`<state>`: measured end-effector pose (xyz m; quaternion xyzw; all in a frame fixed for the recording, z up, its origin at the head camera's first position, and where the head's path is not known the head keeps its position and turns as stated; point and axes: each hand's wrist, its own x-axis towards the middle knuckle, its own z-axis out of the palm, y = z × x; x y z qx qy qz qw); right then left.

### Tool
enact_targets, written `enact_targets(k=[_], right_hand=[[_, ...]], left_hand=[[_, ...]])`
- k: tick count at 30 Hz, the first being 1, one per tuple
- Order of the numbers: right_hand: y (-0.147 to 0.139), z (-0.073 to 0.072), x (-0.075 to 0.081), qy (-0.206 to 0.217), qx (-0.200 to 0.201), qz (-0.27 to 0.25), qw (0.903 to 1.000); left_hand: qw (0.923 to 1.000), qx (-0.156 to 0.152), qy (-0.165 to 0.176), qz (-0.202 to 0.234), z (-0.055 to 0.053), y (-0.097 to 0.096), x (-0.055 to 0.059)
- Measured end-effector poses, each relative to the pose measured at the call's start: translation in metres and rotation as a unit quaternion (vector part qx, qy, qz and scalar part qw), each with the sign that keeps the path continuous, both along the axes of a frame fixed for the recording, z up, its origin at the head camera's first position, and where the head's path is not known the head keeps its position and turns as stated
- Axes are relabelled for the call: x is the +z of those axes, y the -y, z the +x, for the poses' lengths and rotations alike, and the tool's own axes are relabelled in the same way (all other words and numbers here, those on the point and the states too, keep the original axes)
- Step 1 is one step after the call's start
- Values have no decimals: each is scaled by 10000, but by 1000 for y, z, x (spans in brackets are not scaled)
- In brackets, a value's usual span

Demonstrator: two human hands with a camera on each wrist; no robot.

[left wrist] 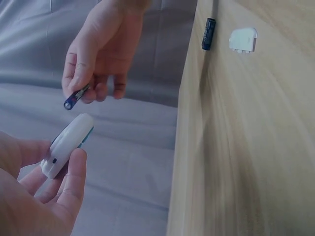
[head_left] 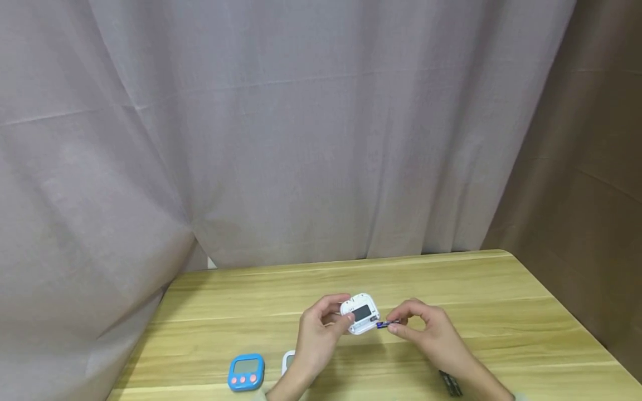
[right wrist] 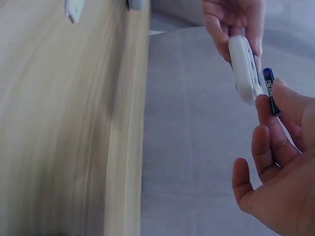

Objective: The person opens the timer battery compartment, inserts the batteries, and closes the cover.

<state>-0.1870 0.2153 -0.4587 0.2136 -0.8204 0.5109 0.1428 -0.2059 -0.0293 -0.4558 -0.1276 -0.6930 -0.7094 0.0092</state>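
My left hand [head_left: 321,328] grips a white digital timer [head_left: 357,324] by its edge, fingers and thumb on opposite faces. The timer is raised over the table and tilted, with a dark rectangle on the face toward the head camera and a recess at its lower right. Between thumb and fingertips, my right hand [head_left: 431,331] pinches a small dark-blue battery [head_left: 382,324]. One end of that battery points at the recess, close to the timer's edge. In the left wrist view, the battery [left wrist: 74,100] stands apart from the timer [left wrist: 69,142].
A blue timer with red buttons [head_left: 246,372] lies at the table's front left. Beside it, another white timer [head_left: 287,361] is partly hidden by my left arm. Dark batteries [head_left: 450,384] lie by my right forearm. The left wrist view shows a white cover [left wrist: 243,40] on the wood.
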Motion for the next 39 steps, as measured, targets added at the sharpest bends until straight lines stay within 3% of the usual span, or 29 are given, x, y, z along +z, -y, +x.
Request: enact_targets(k=[7, 16, 20, 24, 27, 35, 39], right_hand=[[16, 3, -2, -949, 119, -55, 9954], [27, 3, -4, -1682, 152, 216, 9854], [29, 4, -5, -1772, 188, 282, 9836], [29, 6, -5, -1346, 236, 125, 9905], [29, 6, -5, -1304, 233, 67, 9912], [30, 2, -10, -2114, 94, 540, 9759], [29, 1, -11, -2299, -20, 727, 9705]], left_hand=[[10000, -29, -28, -6, 2, -2, -2], [9998, -158, -92, -82, 6, -5, -1], [9997, -194, -48, -105, 7, -6, -1], [9997, -211, -30, -146, 8, -7, -1], [9996, -230, -39, -147, 8, -7, -1], [9997, -227, -67, -109, 7, -7, -3], [9996, -266, -40, -60, 7, -7, -3]])
